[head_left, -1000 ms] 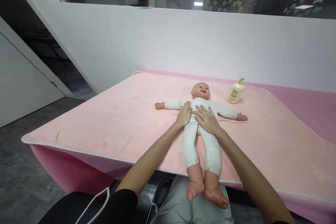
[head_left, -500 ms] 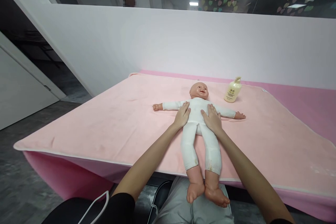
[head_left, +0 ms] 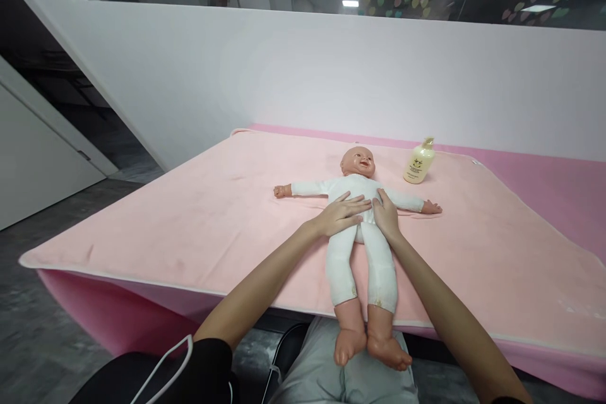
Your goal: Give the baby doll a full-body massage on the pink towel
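Observation:
A baby doll [head_left: 354, 184] in a white body suit lies face up with its arms spread and its feet over the table's front edge. My left hand [head_left: 341, 213] lies flat across the doll's belly, fingers stretched out and pointing right. Against the right side of the doll's torso rests my right hand [head_left: 386, 213], its fingers extended upward and partly apart. Neither hand grasps anything. A pale yellow pump bottle [head_left: 418, 163] stands upright on the blanket, right of the doll's head.
A pale pink blanket [head_left: 180, 214] covers the table over a darker pink cloth [head_left: 558, 196]. Behind rises a white partition [head_left: 303, 69] with glass above, where a person's head shows. A white cable [head_left: 165, 363] hangs by my left arm.
My left hand has moved from the doll's left-hand side in the picture onto the middle of its belly, turning sideways. My right hand has shifted slightly down.

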`<state>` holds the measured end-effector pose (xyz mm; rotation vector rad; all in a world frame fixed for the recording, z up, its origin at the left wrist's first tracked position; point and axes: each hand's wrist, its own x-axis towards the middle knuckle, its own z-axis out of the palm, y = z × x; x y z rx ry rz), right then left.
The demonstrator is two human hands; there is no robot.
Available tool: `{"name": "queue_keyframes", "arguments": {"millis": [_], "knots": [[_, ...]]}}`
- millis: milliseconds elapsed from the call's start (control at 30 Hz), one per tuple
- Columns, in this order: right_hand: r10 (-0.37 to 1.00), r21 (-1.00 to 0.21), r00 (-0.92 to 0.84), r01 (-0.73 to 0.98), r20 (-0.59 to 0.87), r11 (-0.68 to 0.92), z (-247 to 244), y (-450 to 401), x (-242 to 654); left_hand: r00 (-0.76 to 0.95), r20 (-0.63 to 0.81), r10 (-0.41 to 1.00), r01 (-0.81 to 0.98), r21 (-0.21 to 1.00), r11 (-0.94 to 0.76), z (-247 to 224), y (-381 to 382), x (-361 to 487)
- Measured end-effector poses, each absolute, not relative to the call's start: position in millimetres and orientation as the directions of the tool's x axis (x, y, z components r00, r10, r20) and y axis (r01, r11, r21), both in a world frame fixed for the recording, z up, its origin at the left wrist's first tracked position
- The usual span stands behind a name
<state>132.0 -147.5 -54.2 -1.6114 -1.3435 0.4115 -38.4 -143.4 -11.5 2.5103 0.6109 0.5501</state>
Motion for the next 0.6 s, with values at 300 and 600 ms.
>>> {"name": "queue_keyframes", "arguments": {"millis": [300, 600], "knots": [[0.884, -0.756, 0.277, 0.644, 0.375, 0.119, -52, -150, 129, 0.61, 0.227, 0.759, 0.552, 0.564, -0.614, -24, -129, -36], [0.789, -0.369, -0.306, 0.755, 0.532, 0.541, -30, -170, 123, 0.225, 0.281, 0.933, 0.535, 0.765, -0.36, -42, -122, -36]]}}
